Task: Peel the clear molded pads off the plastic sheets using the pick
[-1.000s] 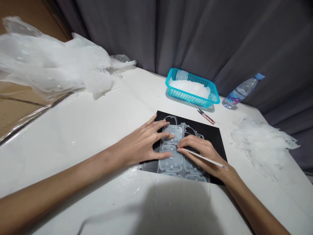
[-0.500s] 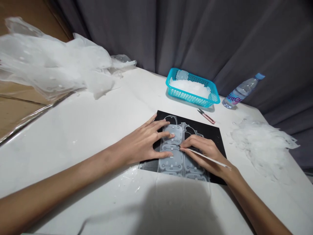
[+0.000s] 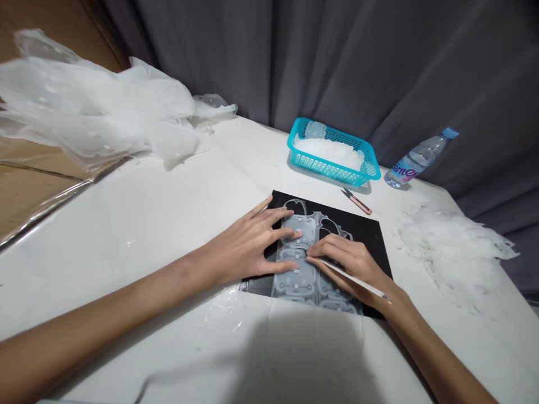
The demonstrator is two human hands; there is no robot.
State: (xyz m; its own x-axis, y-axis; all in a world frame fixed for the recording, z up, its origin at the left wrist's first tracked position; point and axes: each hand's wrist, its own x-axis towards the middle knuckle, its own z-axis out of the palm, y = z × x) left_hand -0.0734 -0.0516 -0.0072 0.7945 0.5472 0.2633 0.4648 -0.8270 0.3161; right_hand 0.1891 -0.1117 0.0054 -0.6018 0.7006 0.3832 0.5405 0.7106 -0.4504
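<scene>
On a black board (image 3: 365, 227) lies a translucent, moulded silicone-like sheet (image 3: 297, 283) with rounded rectangular pieces in it. My left hand (image 3: 252, 241) rests on the sheet's left side, fingers spread, thumb and fingertips touching the pieces. In my right hand (image 3: 357, 264), a slim white pen-like tool (image 3: 347, 275) is gripped like a pencil. Its tip meets the sheet near the gap between the upper and lower left pieces. My right fingers hide the exact tip, so its kind cannot be made out. Cut-out outlines show along the sheet's far edge.
Behind the board stands a turquoise basket (image 3: 332, 168) holding translucent pieces. Pink-handled thread snips (image 3: 357, 201) lie nearer, with a water bottle (image 3: 416, 160) to the right. Translucent scraps (image 3: 455, 252) are heaped at the right, and a large translucent pile (image 3: 113, 106) at the far left.
My right hand has shifted slightly left with the white tool, whose tip is now further along the gap between the pieces. My left hand stays in place on the sheet.
</scene>
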